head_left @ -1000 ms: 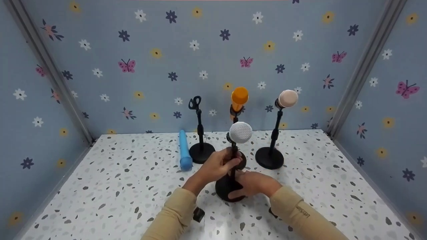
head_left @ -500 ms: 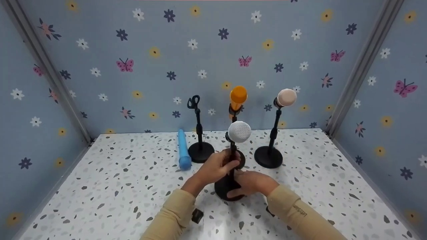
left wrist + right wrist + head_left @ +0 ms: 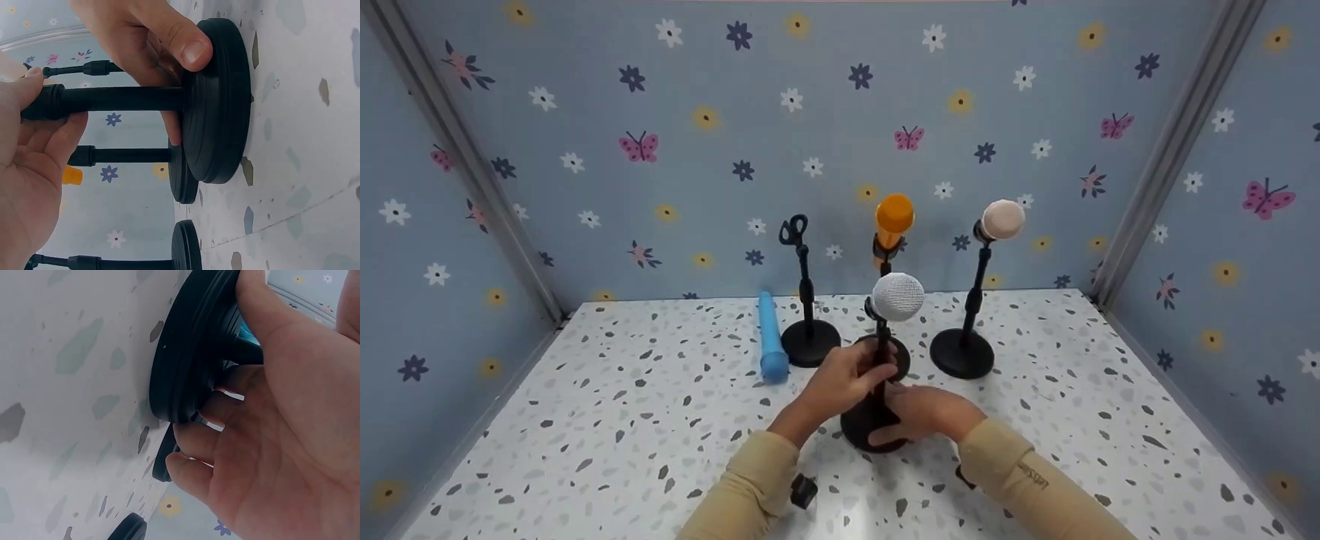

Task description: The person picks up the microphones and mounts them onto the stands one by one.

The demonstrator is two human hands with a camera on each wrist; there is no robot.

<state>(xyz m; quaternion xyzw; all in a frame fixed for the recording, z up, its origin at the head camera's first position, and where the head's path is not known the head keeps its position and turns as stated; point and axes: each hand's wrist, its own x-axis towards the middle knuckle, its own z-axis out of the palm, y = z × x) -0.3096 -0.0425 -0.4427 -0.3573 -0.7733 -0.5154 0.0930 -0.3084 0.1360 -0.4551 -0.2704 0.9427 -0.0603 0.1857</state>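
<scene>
In the head view, a black desktop microphone stand stands at the centre, a microphone with a white mesh head in its clip. My left hand grips the stand's pole; in the left wrist view thumb and fingers wrap its collar. Lower down, my right hand holds the round base, thumb on its top and fingers curled behind the pole. From the right wrist, the base appears close to the speckled tabletop; whether it touches cannot be told.
Behind stand an orange microphone and a pale pink microphone on black stands. A third stand has a bare clip, with a blue microphone lying to its left. Flowered walls enclose the table.
The head view has shifted very slightly. Both hands keep their hold on the stand, with no clear movement of it.
</scene>
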